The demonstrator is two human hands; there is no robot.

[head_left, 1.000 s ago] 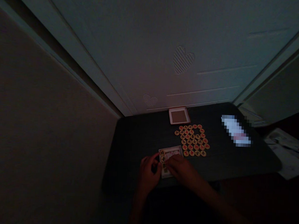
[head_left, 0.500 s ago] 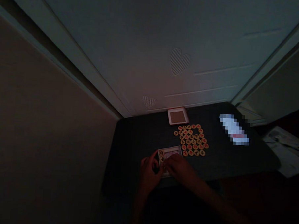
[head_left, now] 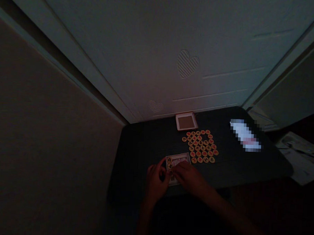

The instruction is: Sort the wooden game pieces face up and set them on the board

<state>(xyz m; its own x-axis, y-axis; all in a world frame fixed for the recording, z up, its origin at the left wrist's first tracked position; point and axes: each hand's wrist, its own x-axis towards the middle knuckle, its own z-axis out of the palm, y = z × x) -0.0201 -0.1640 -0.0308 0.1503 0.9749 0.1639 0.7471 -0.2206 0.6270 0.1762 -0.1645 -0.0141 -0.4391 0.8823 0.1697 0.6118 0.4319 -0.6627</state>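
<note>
A shallow open box [head_left: 178,155] lies near the table's front edge, a pinkish print on its floor. My left hand [head_left: 156,182] curls round its left side, forefinger along the outer wall and thumb over the near left corner. Inside the box my right hand [head_left: 190,177] reaches down with its fingertips pinched together; whatever they hold is hidden. Along the box's left wall sit two round Chinese chess pieces with black characters, a top piece [head_left: 169,160] and a lower piece [head_left: 169,166]. Several more pieces [head_left: 203,148], marked red or black, lie in rows just right of the box.
The box lid [head_left: 187,122] lies inside up at the table's back edge, against a white door with hearts [head_left: 187,64]. A bright pixelated object [head_left: 246,135] rests on the dark table [head_left: 142,144] at the right. Pale items [head_left: 298,158] stand beyond the right edge.
Both hands stay at the box, with only slight movement of the right fingers. The whole view has shifted a little; the rows of pieces look the same.
</note>
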